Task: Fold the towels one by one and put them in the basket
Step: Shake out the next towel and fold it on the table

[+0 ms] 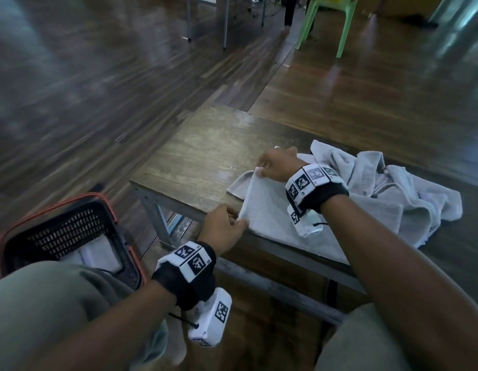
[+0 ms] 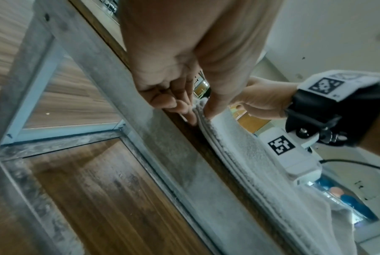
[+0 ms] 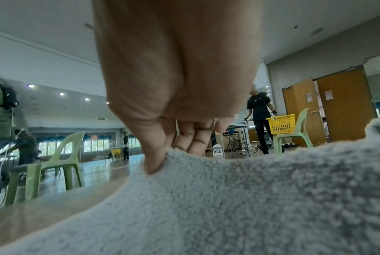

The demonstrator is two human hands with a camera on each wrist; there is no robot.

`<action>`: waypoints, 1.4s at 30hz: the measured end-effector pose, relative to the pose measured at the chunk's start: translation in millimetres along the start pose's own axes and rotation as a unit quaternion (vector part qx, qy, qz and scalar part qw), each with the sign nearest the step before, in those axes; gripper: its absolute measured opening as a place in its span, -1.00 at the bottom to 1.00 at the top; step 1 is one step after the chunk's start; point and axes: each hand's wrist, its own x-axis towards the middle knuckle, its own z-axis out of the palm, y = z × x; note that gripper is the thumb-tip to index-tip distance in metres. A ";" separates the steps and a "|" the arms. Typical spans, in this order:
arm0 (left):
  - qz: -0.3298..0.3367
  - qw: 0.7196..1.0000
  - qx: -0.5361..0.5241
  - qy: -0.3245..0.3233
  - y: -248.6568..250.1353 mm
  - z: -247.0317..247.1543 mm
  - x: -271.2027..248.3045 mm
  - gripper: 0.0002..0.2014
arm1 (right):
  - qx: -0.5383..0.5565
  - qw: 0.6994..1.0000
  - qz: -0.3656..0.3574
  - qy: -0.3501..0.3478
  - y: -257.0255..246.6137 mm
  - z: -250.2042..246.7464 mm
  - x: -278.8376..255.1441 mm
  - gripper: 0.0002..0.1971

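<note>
A grey towel [image 1: 275, 210] lies flat on the wooden table [image 1: 195, 156], partly folded, its left edge lifted. My left hand [image 1: 227, 223] pinches the near corner of that edge at the table's front, thumb and fingers [image 2: 191, 113] on the layered hem [image 2: 228, 143]. My right hand [image 1: 272, 164] pinches the far corner; thumb [image 3: 154, 160] presses into the towel [image 3: 228, 198]. A black basket with an orange rim [image 1: 58, 231] stands on the floor at the left, a folded white towel [image 1: 98, 255] inside.
A crumpled heap of grey towels [image 1: 393, 188] lies on the table to the right. Beyond the table stands a green plastic chair [image 1: 329, 20]. In the right wrist view, more green chairs [image 3: 60, 155], a yellow basket [image 3: 280, 124] and people stand farther off.
</note>
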 end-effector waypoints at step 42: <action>0.525 0.820 0.225 -0.038 59.5 125.5 -50.4 -0.83 | 0.234 0.959 0.157 0.037 156.7 -5.4 -188.3 -0.85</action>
